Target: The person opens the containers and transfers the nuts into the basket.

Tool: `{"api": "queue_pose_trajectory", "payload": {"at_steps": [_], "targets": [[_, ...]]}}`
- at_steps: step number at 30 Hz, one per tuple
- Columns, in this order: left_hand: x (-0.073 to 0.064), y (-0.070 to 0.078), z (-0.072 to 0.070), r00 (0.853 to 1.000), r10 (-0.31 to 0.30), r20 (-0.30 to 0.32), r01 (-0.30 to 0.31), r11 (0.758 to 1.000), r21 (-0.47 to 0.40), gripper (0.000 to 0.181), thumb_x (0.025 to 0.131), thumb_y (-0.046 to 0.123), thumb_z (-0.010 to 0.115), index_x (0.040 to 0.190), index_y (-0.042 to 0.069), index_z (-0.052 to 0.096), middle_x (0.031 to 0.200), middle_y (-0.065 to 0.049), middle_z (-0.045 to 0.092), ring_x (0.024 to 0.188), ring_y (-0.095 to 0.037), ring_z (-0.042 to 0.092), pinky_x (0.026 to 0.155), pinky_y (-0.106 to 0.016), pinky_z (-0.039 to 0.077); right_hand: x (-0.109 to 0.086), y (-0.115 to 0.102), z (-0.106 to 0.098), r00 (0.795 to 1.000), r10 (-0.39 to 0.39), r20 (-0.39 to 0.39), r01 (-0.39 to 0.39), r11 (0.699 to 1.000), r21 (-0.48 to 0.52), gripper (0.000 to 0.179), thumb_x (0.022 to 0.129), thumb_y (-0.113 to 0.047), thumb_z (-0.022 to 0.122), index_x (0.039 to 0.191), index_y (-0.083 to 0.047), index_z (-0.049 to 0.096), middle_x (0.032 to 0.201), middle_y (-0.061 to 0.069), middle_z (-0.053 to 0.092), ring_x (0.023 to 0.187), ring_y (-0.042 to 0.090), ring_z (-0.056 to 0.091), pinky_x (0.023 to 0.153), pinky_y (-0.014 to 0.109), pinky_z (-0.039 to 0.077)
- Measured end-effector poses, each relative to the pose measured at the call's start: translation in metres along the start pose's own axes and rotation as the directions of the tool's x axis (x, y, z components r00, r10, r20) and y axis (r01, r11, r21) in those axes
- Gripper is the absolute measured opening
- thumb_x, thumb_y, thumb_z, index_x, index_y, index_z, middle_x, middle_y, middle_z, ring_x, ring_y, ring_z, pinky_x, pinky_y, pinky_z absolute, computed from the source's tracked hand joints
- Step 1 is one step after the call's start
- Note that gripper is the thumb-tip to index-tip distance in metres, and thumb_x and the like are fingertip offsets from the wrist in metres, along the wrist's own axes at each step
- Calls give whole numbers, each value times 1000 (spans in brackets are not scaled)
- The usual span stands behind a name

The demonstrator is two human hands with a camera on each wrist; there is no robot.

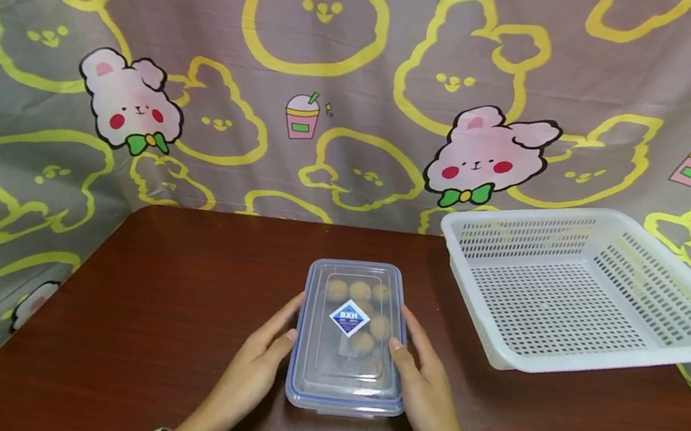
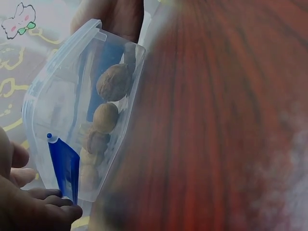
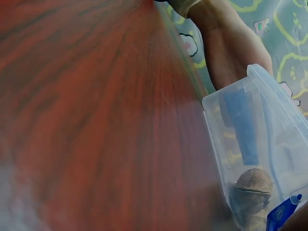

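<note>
A clear plastic food container with a blue-edged lid lies on the table in front of me. Several walnuts show through the lid, around a white and blue label. My left hand touches the container's left side with fairly straight fingers. In the left wrist view, its fingertips are at a blue clip on the container wall. My right hand rests against the right side, thumb by the lid's edge. Another blue clip shows in the right wrist view, where the right fingers are mostly cut off.
A white plastic basket with slotted walls stands at the right of the dark red-brown wooden table. Behind the table hangs a grey-pink curtain with yellow cartoon outlines.
</note>
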State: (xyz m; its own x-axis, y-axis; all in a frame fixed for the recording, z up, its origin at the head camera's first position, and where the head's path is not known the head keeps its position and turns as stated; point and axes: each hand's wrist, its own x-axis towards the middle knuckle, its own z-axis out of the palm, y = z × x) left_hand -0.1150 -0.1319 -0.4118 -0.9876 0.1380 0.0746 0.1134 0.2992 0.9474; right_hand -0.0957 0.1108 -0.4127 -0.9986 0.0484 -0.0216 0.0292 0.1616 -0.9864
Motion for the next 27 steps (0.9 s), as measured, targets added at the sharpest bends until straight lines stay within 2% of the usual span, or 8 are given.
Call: {"api": "queue_pose_trajectory", "payload": {"at_steps": [7,14,21,25,27], "targets": [[-1,3,0,1000,-1,-2,1,1000,-7,57,108,8,48,161,27,42,168,0,38,157,-22,31,127,-54,22,0,-4,-3,1000,13,3,-13,999,47,57,109,-21,55,163,-22,38,165,12,42,123,28,63,90,25,55],[-1,4,-2,1000,29,-3,-29,999,42,66,103,-4,46,161,27,43,168,-2,39,157,-22,31,127,-50,22,-1,-6,-5,1000,20,18,-21,997,68,53,109,-17,54,161,-21,42,154,18,54,112,27,69,86,28,58],[0,1,-5,998,61,22,-62,997,55,61,103,-4,48,158,23,48,167,-2,40,157,-23,31,126,-51,23,-1,-6,-7,1000,-1,12,1,998,66,50,110,-12,47,160,-19,45,155,14,54,119,20,65,93,23,54],[1,-2,-7,995,89,38,-92,993,80,61,102,-5,50,157,20,50,168,-3,39,157,-26,31,126,-51,22,0,-5,-8,1000,-24,17,23,998,51,49,111,-13,45,160,-19,45,159,8,51,130,20,59,100,18,49],[1,-3,-7,995,87,41,-90,993,82,60,102,-5,50,157,20,50,168,-4,40,157,-25,32,126,-47,22,0,-5,-9,999,-31,21,30,999,43,49,111,-13,45,160,-20,45,161,6,49,135,21,56,102,16,46]]}}
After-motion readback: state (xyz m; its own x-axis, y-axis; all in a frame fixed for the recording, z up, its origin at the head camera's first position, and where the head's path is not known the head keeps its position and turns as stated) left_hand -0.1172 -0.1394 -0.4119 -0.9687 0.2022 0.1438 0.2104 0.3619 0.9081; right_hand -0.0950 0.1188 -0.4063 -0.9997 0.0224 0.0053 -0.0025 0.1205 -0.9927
